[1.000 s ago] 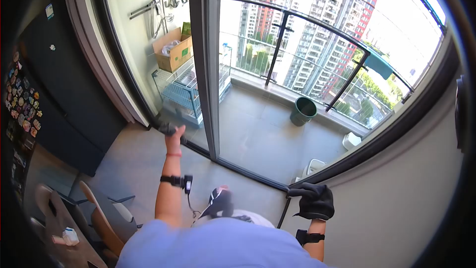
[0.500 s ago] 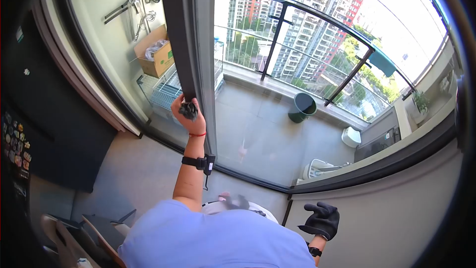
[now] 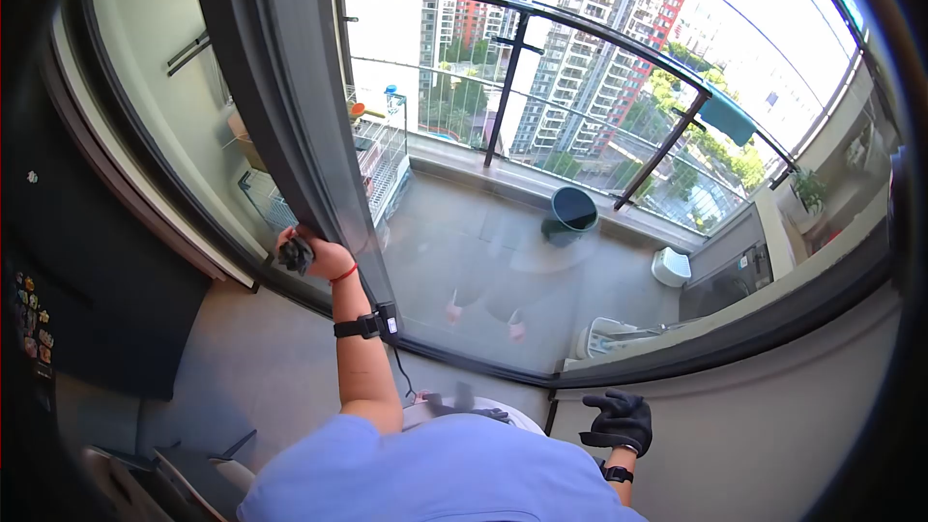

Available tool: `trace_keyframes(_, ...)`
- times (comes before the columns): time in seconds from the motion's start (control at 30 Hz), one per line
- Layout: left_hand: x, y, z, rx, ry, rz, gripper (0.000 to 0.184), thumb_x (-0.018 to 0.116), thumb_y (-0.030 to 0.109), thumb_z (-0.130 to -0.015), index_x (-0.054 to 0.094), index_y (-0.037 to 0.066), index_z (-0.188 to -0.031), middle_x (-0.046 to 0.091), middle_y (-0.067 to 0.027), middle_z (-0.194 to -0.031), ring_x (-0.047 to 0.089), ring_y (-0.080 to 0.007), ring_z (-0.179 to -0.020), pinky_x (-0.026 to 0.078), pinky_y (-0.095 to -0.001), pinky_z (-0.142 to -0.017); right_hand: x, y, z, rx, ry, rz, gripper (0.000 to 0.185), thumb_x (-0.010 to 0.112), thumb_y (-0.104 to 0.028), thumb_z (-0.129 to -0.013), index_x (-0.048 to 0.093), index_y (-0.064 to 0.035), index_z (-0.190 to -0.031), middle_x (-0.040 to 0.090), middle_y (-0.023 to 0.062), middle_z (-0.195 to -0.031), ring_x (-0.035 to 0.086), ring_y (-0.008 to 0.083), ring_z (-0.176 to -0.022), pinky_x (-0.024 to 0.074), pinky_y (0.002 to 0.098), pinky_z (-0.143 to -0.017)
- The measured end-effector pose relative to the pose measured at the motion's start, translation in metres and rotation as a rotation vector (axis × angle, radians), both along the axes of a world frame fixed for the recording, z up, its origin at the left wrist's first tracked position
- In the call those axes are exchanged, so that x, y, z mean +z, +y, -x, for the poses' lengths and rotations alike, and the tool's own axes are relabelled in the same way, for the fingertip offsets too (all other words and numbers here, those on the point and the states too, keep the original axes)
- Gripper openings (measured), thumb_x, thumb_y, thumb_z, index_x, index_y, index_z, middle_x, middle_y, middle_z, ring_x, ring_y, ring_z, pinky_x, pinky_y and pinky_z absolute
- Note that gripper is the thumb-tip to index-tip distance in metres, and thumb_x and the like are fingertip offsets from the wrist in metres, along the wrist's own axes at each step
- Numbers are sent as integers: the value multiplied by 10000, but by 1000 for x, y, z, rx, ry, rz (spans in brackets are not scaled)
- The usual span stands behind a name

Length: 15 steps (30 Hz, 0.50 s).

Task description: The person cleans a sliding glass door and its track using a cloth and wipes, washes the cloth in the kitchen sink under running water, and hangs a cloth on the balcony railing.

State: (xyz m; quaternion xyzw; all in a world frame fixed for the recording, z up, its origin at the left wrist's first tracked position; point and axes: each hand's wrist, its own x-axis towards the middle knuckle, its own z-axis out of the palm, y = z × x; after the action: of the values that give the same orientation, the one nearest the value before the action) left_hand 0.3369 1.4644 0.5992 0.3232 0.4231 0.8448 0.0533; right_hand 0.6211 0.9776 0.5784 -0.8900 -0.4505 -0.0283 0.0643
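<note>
My bare left hand (image 3: pixel 327 257) is closed round a crumpled black bundle (image 3: pixel 295 253), perhaps a glove. It is at the dark frame (image 3: pixel 280 116) of the sliding glass door, near its lower part; the fingertips are partly hidden. A red band and a black strap with a small box are on that arm. My right hand (image 3: pixel 621 420) wears a black glove and hangs beside the wall at the lower right. Its fingers are apart and slightly bent, with nothing visible in them.
Behind the glass are a dark green bucket (image 3: pixel 570 213), a white stool (image 3: pixel 671 268), a wire rack (image 3: pixel 389 159) and a railing (image 3: pixel 599 35). A dark cabinet (image 3: pixel 97 232) stands at left, with a chair (image 3: pixel 198 483) at the lower left. The door track (image 3: pixel 474 364) crosses the floor.
My left hand has risen to the door frame, and the frame now sits farther left in view. My right hand has moved off the wall's edge and its fingers have spread.
</note>
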Motion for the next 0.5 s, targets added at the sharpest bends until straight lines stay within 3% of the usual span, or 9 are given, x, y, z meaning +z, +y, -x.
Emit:
trace_keyframes(0.2,7,4,10,-19,-18,-14,67,484,65,-849,495,-1,-856,516,-85,-843,464,-193,-769,401,-336,-753,16,6,-2,-68,178,154,227,554,-142,-600,712,-270,-700,645,70,-775,607,266,-682,499,335,-606)
trace_keyframes(0.3,10,7,16,-20,3,-19,68,489,70,-853,500,4,-864,527,-79,-863,468,-181,-772,401,-331,-758,-14,-11,-10,-55,57,11,220,549,-160,-618,718,-264,-712,659,74,-838,622,259,-738,510,330,-671)
trace_keyframes(0.5,3,29,40,-16,-6,9,83,503,77,-857,507,10,-907,541,-72,-889,496,-177,-838,395,-322,-802,-34,-16,-8,-143,154,18,234,535,-167,-646,724,-253,-752,660,92,-892,627,267,-799,511,326,-755)
